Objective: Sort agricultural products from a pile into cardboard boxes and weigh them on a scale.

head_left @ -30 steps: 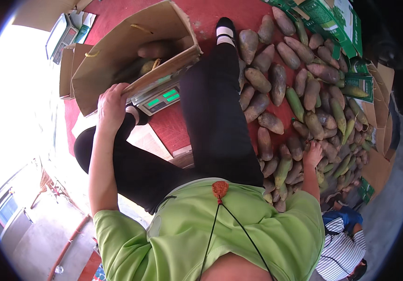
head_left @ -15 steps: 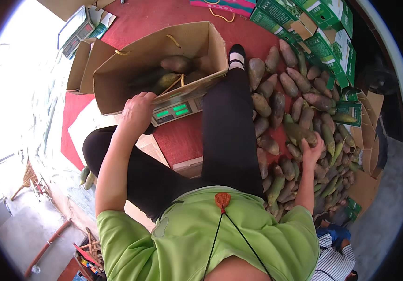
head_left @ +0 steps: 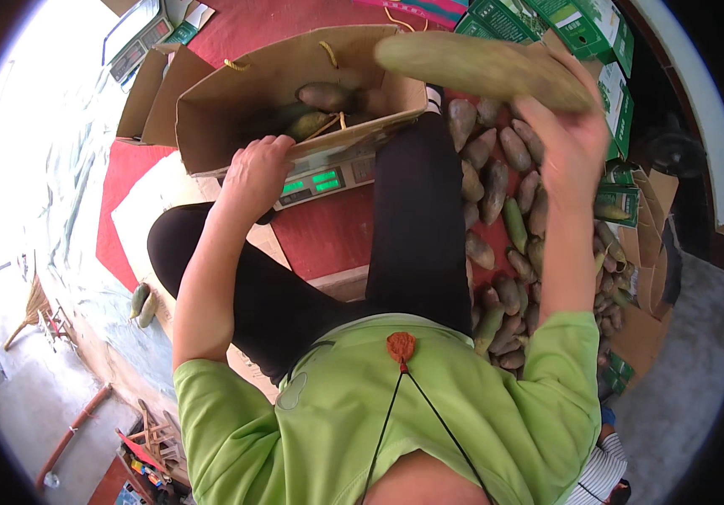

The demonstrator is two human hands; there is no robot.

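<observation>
A long green-brown radish (head_left: pixel 471 63), slightly blurred, is up in the air with my right hand (head_left: pixel 571 139) closed round its right end. Its other end reaches the right edge of an open cardboard carrier box (head_left: pixel 227 93) with yellow cord handles. My left hand (head_left: pixel 257 168) grips the near rim of that box. Inside lie a few radishes (head_left: pixel 324 97), partly in shadow. Under the box is a digital scale (head_left: pixel 316 185) with lit green readouts.
A large heap of radishes (head_left: pixel 497 194) covers the red cloth (head_left: pixel 320 240) to my right. Green printed cartons (head_left: pixel 577 34) stand behind it. Another scale (head_left: pixel 139 38) is at the far left. Two radishes (head_left: pixel 143 305) lie left of my knee. Part of another person (head_left: pixel 602 471) shows at lower right.
My right hand has lifted the radish from the heap and carried it up and forward to the box's right edge. The left hand stays on the rim; the box appears slightly shifted.
</observation>
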